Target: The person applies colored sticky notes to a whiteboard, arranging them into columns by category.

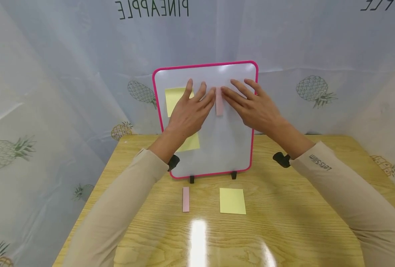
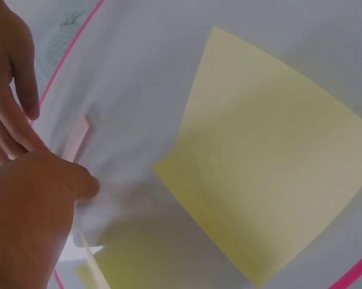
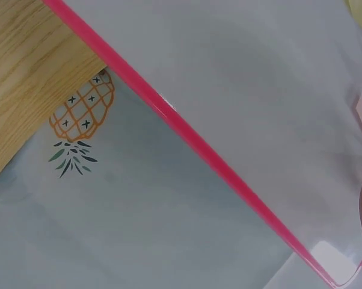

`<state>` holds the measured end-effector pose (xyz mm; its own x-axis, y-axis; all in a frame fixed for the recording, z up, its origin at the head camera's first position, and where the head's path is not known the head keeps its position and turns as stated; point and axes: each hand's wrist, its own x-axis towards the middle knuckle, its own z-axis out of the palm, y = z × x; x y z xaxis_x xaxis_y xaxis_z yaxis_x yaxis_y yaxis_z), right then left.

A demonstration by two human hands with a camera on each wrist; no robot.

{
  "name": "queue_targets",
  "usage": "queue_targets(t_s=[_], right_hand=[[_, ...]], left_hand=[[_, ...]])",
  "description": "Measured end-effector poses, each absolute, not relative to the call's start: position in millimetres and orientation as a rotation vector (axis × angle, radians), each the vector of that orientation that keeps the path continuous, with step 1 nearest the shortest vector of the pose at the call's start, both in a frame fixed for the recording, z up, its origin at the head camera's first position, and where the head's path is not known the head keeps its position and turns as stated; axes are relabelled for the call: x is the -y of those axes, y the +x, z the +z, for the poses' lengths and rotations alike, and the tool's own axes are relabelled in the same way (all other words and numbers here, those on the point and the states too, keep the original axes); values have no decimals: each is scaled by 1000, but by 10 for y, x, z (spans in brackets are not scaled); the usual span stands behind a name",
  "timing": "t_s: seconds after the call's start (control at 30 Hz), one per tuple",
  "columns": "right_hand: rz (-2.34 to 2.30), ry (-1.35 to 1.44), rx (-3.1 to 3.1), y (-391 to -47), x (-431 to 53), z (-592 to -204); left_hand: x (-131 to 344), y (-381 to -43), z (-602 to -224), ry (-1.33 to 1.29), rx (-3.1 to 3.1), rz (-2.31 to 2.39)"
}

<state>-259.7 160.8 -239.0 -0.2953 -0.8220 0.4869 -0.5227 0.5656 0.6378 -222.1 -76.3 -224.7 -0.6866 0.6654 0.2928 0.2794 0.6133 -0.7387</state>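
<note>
A pink sticky strip (image 1: 219, 104) stands upright against the upper middle of a pink-framed whiteboard (image 1: 224, 144). At the strip's top left edge my left hand (image 1: 190, 113) touches with its fingertips, other fingers extended and spread. From the opposite side my right hand (image 1: 259, 109) has straight fingertips at the top right edge. The left wrist view shows the strip's lower end (image 2: 77, 139) below the fingers, near the left thumb. Two yellow sticky notes, an upper one (image 1: 174, 100) and a lower one (image 1: 191, 143), are on the board's left side, partly hidden by my left hand and forearm.
On the wooden table (image 1: 144, 230) in front of the board lie another pink strip (image 1: 185, 199) and a yellow sticky note (image 1: 232, 201). Small black feet (image 1: 192, 179) support the board. A pineapple-print curtain (image 1: 284, 40) hangs behind and at both sides.
</note>
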Motion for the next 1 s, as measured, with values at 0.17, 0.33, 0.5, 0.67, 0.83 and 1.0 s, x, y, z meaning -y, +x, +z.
queue_targets(t_s=[0.17,0.33,0.5,0.67,0.83,1.0], right_hand=[[-459,1064,1986,-2547,-1586,-2399],[-305,1044,1966,-2473,-1568,-2448],[-126,1025,1972,-2358,-1535,-2522],[32,1009,2004,-2231,-1499,-2629],[253,1037,2026,-2086,-1437,-2750],[419,1086,2042,-1913,-1368,-2891]], left_hand=[[775,-2183,-2280,-754,2306,853],[820,-2068,-2335,-779,2274,735],[882,-1928,-2435,-810,2244,582],[921,-1780,-2564,-877,2211,453],[985,-1612,-2676,-905,2201,353],[1072,-1446,-2794,-919,2206,216]])
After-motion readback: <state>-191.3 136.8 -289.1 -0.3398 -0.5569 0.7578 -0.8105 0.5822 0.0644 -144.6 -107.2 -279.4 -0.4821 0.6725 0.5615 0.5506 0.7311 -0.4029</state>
